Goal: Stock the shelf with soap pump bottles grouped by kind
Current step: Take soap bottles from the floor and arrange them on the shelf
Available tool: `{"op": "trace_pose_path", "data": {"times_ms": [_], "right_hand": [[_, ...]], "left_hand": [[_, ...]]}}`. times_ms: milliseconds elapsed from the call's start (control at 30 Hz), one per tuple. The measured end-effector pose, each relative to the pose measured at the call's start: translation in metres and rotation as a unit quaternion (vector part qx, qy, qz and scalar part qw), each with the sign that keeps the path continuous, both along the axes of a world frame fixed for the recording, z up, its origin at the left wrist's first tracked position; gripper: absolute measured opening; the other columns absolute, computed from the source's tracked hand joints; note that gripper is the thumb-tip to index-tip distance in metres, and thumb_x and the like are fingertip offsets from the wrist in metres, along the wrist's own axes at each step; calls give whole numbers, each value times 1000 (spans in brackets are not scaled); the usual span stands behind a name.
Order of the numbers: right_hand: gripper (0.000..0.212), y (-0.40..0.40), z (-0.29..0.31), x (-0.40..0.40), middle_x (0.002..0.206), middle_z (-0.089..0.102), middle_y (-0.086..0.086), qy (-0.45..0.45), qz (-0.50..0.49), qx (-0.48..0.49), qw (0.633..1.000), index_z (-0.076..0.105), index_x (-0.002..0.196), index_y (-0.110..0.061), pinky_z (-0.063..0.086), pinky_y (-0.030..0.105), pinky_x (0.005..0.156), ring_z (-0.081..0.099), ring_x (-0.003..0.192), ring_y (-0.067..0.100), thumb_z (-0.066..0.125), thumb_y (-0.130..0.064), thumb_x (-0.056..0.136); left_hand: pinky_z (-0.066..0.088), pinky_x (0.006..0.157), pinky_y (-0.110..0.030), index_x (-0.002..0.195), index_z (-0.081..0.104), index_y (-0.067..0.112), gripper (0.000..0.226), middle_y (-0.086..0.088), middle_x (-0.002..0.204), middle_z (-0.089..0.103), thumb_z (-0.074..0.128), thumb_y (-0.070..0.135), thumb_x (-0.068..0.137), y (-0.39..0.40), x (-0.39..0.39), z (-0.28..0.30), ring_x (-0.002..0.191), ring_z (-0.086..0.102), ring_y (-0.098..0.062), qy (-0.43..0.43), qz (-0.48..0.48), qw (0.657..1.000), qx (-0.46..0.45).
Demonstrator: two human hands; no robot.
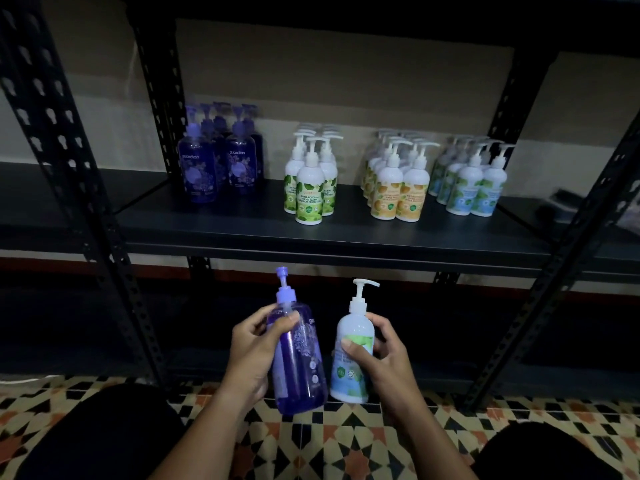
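- Left hand wraps fingers round a translucent purple pump bottle, lower centre.
- Right hand grips a white blue-labelled pump bottle just beside it.

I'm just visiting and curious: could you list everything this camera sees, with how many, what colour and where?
Purple translucent pump bottles: exact count unclear, shelf far left.
White green-label pump bottles: about four, left of centre.
White orange-label pump bottles: several, right of centre.
White blue-label pump bottles: several, far right.
Black metal shelf: one, holds all groups.
Patterned tile floor: below.
Held purple bottle: one, in the left hand.
Held white blue-label bottle: one, in the right hand.
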State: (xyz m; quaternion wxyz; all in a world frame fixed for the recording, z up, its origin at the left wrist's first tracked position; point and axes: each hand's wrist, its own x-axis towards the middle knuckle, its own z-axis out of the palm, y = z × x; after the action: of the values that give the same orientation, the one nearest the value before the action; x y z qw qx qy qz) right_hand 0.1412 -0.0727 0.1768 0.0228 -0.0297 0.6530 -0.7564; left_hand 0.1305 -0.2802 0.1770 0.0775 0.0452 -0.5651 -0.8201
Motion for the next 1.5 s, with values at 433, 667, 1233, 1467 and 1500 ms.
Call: {"op": "trace_pose_path", "data": {"times_ms": [433,667,1233,1467,1500], "right_hand": [[94,-6,-22,-8,118,60,11,-37,-17,48,998,42,122,-36,62,45,75,69,96,32,95,-27,45],[69,-1,-18,-5,110,65,7,-6,-83,86,993,51,114,-27,63,47,75,72,89,24,95,-12,63],[60,7,-3,-4,105,72,-2,54,-134,49,988,62,115,-34,63,37,70,74,88,17,91,-11,68],[62,23,28,-21,95,77,3,118,-194,28,974,67,115,-24,62,34,70,75,84,23,91,0,64],[61,27,35,-26,93,78,4,127,-203,23,971,67,115,-23,61,31,68,75,82,23,91,2,64]], "left_hand": [[60,73,-46,129,55,30,97,-11,116,69,98,38,42,8,0,-13,94,73,-34,-55,-61,996,38],[60,73,-42,116,67,13,77,-18,109,75,95,32,47,9,-3,-12,87,76,-35,-19,-1,1000,-3],[59,71,-38,125,63,18,85,-14,104,76,95,34,48,33,-18,4,86,74,-28,38,-58,997,-18],[60,78,-33,119,70,16,82,-9,105,79,97,31,43,63,-46,55,93,76,-25,130,-46,988,-70],[60,77,-32,119,71,15,82,-8,103,79,97,31,43,69,-50,65,92,77,-24,141,-45,986,-73]]}}
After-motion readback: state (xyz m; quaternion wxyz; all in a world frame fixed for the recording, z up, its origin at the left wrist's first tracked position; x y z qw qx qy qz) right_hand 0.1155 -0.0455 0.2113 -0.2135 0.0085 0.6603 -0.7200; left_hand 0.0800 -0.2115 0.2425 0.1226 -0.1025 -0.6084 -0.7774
